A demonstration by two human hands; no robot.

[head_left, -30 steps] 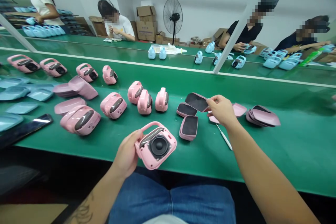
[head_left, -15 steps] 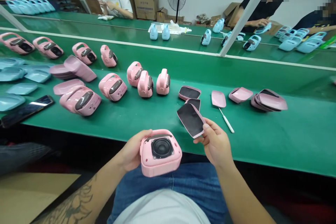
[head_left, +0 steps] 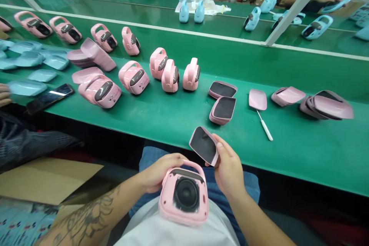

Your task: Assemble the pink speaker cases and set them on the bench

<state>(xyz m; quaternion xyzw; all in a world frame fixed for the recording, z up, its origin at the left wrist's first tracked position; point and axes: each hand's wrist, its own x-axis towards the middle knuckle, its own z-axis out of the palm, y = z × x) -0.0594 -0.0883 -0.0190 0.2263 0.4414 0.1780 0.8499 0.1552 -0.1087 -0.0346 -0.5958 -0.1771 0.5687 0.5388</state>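
Note:
A pink speaker housing (head_left: 184,215) with a handle and a round black speaker cone is in my left hand (head_left: 165,170), over my lap. My left fingers wrap round its upper left corner near the handle. To the right, my right hand (head_left: 229,161) pinches the right edge of a pink-rimmed panel (head_left: 203,145) with a dark inner face, just off the bench's front edge. Panel and housing are apart. Beyond them, two stacks of similar panels, one (head_left: 224,108) nearer and one (head_left: 221,89) farther, lie on the green bench (head_left: 161,123).
Several pink housings (head_left: 134,78) stand at the left and centre. A phone (head_left: 50,98) and blue panels (head_left: 29,87) lie far left, near another person's hand (head_left: 4,95). A white-handled screwdriver (head_left: 266,130) and more pink panels (head_left: 325,105) are at the right.
The housing has come closer to my body and tilted, so its handle shows. My right hand has brought the panel down and left, away from the stacks. The camera view has shifted.

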